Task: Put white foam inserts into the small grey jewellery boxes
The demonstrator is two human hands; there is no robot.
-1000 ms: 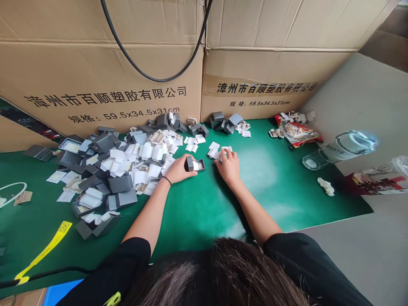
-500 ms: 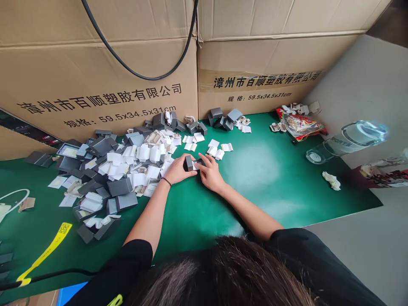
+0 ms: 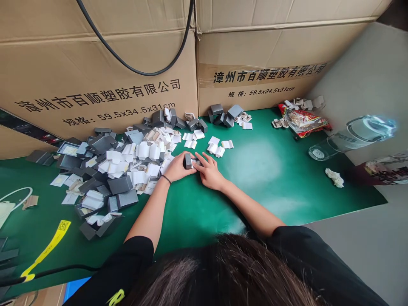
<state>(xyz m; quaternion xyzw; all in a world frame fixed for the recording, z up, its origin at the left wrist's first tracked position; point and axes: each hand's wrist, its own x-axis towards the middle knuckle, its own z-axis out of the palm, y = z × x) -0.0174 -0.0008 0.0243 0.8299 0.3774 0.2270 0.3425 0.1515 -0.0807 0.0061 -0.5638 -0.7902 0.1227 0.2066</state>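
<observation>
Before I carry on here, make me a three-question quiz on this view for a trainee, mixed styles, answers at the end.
1. True or false: the left hand and the right hand are both at the same small dark box.

2. Multiple choice: where in the picture is the yellow tag?
A) beside the clear bottle
B) to the left of the left forearm
C) stuck on a cardboard carton

3. Fill in the blank: the thin dark band is worn on the ____ wrist.

Key: 1 true; 2 B; 3 left.
</observation>
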